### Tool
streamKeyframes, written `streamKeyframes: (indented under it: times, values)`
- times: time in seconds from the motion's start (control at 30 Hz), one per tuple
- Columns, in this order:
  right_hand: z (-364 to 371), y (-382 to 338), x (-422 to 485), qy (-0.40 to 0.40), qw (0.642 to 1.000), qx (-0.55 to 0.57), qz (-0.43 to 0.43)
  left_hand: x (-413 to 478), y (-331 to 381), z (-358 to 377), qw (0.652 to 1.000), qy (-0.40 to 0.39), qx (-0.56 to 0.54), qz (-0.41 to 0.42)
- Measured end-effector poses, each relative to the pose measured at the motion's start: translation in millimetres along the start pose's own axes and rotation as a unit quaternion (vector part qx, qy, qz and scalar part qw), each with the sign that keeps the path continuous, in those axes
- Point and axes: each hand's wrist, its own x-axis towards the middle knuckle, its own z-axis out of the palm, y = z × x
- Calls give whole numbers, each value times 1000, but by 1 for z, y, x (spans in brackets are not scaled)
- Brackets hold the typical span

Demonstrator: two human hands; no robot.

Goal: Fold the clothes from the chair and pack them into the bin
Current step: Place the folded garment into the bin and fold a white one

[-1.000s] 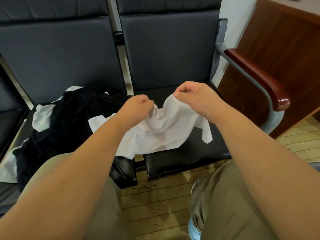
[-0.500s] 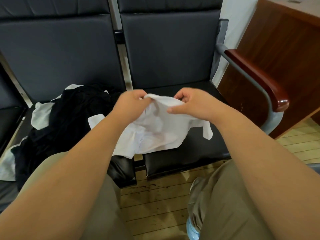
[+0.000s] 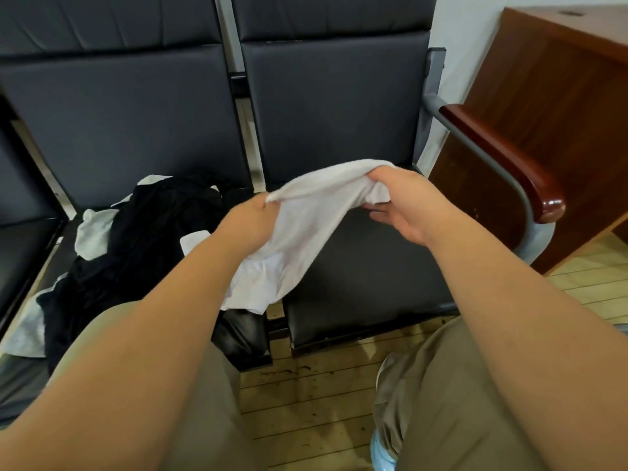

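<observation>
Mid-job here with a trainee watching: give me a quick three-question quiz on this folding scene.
1. True or false: the left hand and the right hand both hold the white garment.
2. The black clothes pile lies: A) on the seat left of the white garment; B) on the floor; C) over the armrest.
3. Short answer: is the bin in view?
Key: 1 true; 2 A; 3 no.
</observation>
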Motion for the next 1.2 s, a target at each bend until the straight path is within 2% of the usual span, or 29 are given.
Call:
streamKeyframes:
  times: [0.03, 0.07, 0.1, 0.13, 0.17, 0.2, 0.23, 0.33, 0.4, 0.5, 0.6, 0.77, 0.87, 0.93, 1.07, 1.2]
  values:
    - [-2, 1, 0, -1, 1000, 14, 12, -3, -3, 9, 997, -44, 62, -2]
    - [-4, 3, 0, 8, 999, -28, 25, -6, -7, 20, 988, -91, 125, -5]
    - [-6, 8, 0, 16, 990, -136, 30, -10, -9, 32, 975, -136, 176, -3]
    - [-8, 14, -1, 6, 960, -277, 29, -14, -10, 43, 961, -174, 213, 6]
    - [-11, 19, -4, -15, 916, -400, 27, -20, -11, 54, 949, -203, 242, 16]
    - [-15, 25, -6, -30, 876, -480, 28, -24, -9, 66, 937, -221, 270, 26]
    - [-19, 29, -8, -39, 860, -507, 36, -30, -7, 76, 929, -223, 292, 31]
    - [-34, 32, -14, -25, 865, -501, 24, -47, 7, 105, 920, -218, 323, 28]
    - [-45, 30, -15, 8, 877, -480, 13, -62, 18, 126, 911, -266, 309, 64]
    - [-66, 29, -19, 52, 881, -470, 5, -93, 37, 148, 901, -366, 223, 69]
    - [-82, 29, -22, 84, 870, -486, -7, -113, 49, 157, 903, -417, 103, 31]
    - [-99, 28, -25, 153, 875, -458, -28, -97, 68, 133, 928, -353, -118, -28]
    - [-107, 19, -26, 196, 900, -389, -24, -78, 66, 101, 922, -296, -239, -75]
    - [-111, 15, -26, 236, 901, -362, -33, -67, 60, 79, 914, -269, -285, -101]
    - [-116, 11, -32, 326, 875, -346, -92, -62, 54, 36, 899, -289, -319, -86]
    - [-118, 4, -44, 395, 853, -285, -185, -68, 55, 0, 931, -322, -174, 20]
